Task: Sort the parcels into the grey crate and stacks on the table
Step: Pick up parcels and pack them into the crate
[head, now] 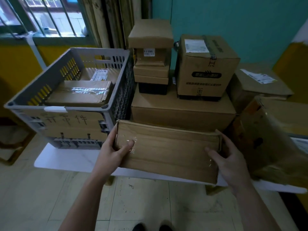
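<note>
- Nearest to us, the toes of our dark shoes (138,227) show on the pale tiled floor (133,205).
- Our left grip (113,152) holds the left end of a flat cardboard parcel (168,150), thumb lying on its top face and fingers wrapped around the end.
- Our right grip (231,162) holds the parcel's right end the same way, thumb on top.
- The parcel lies level over the front edge of the white tabletop (66,160); we cannot tell whether it rests on it. It sits just right of the grey crate (41,84) and directly in front of a wide flat box (181,110).
- The crate stands on the left of the tabletop with a handwritten cardboard sign on its front wall. Inside it lie a taped parcel (80,94) and, behind that, a labelled parcel (100,75).
- On the wide flat box stand a stack of small boxes (151,64) and, to its right, a large printed box (205,67).
- Further right lie a labelled carton (260,84) and a crumpled carton (275,139).
- Behind everything are a barred window (41,17), a curtain (108,19) and a teal wall (233,17).
</note>
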A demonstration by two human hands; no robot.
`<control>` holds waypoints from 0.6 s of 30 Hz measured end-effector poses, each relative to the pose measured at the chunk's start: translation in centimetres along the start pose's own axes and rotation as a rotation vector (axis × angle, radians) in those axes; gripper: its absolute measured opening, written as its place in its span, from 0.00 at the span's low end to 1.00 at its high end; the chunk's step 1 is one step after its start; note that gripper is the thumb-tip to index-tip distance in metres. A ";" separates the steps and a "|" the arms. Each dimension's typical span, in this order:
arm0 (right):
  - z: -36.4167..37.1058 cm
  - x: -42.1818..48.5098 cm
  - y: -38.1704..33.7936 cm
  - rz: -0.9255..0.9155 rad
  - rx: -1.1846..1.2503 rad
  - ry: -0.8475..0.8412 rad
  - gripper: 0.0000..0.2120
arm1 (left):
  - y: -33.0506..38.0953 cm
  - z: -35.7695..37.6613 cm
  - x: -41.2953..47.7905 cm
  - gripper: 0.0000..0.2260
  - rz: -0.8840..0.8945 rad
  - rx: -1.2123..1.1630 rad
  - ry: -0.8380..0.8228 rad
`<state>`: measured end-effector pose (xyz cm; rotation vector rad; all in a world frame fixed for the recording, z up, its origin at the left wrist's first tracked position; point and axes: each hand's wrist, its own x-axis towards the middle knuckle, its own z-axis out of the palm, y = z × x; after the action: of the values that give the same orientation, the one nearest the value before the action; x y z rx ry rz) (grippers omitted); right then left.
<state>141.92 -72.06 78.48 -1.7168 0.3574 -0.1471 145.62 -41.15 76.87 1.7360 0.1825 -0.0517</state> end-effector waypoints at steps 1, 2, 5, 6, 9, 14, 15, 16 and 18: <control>0.2 -0.2 -0.3 0.008 0.007 -0.011 0.29 | 0.0 -0.2 0.1 0.35 0.003 -0.007 0.004; 0.3 -0.5 -0.7 0.013 0.009 -0.021 0.30 | -0.1 -0.4 0.3 0.35 0.006 -0.005 0.005; 0.6 -1.3 -1.3 0.003 -0.004 0.000 0.29 | 0.1 -0.8 0.7 0.33 0.028 0.031 -0.036; 0.7 -1.5 -1.5 -0.001 -0.005 0.013 0.30 | 0.2 -0.8 0.8 0.31 0.033 0.049 -0.045; 1.1 -2.2 -1.8 -0.039 0.007 0.050 0.34 | 0.7 -0.8 1.4 0.19 0.052 0.030 -0.011; 1.9 -3.8 -2.8 -0.093 0.101 0.133 0.32 | 1.5 -0.8 1.9 0.11 0.036 -0.027 0.055; 2.0 -4.2 -2.8 -0.106 0.107 0.143 0.32 | 1.6 -0.8 1.9 0.11 0.031 -0.042 0.050; 2.0 -4.5 -2.9 -0.116 0.116 0.147 0.32 | 1.7 -0.9 1.9 0.12 0.025 -0.060 0.049; 1.9 -5.1 -2.9 -0.133 0.124 0.134 0.30 | 1.8 -0.9 1.9 0.17 0.005 -0.104 0.043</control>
<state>138.11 -68.24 81.47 -1.6118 0.3254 -0.3759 147.71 -40.36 78.53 1.6350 0.2088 -0.0010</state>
